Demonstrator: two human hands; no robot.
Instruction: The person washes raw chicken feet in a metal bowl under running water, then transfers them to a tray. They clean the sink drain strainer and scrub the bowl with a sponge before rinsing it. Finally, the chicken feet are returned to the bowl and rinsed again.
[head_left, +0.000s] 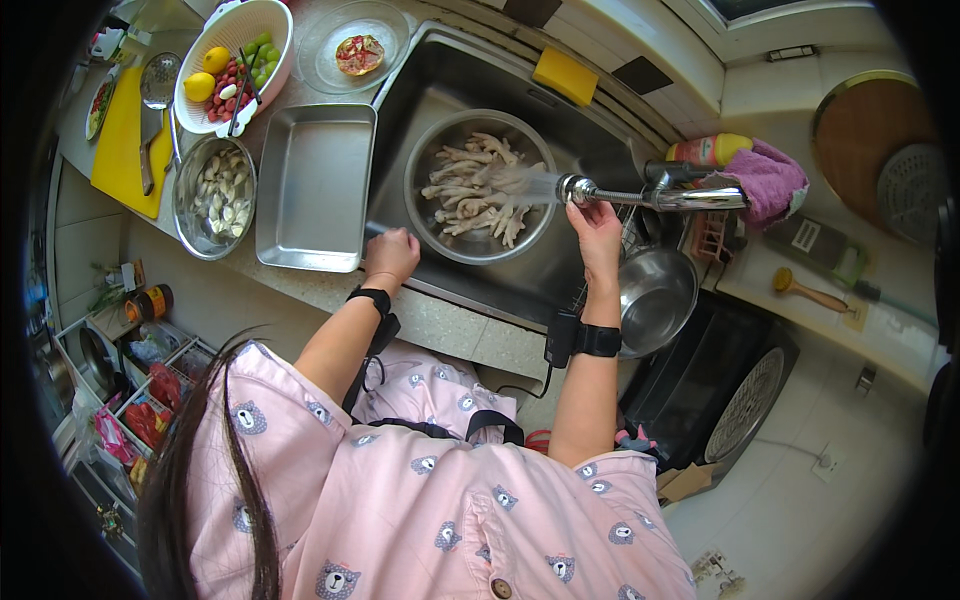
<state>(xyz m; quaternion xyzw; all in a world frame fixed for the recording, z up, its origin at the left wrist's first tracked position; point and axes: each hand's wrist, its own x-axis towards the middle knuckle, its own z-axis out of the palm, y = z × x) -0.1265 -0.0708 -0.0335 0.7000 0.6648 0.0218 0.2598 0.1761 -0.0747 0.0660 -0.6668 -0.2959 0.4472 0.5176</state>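
Water sprays from a chrome pull-out faucet head (576, 188), which the fingers of my right hand (598, 238) grip from below. The spray falls on a pile of pale chicken feet (472, 184) in a round stainless steel bowl (484, 258). That bowl stands in a dark metal sink (480, 289). My left hand (391, 257) is curled into a fist at the sink's front left edge, close to the corner of a rectangular metal tray (315, 187). Nothing shows inside the fist.
A bowl of garlic cloves (223, 196), a white fruit basket (187, 105) and a knife (147, 150) on a yellow cutting board (120, 142) are at left. A glass plate (319, 71) holds a cut fruit. A yellow sponge (565, 76) sits behind the sink; a metal pot (654, 300) is right.
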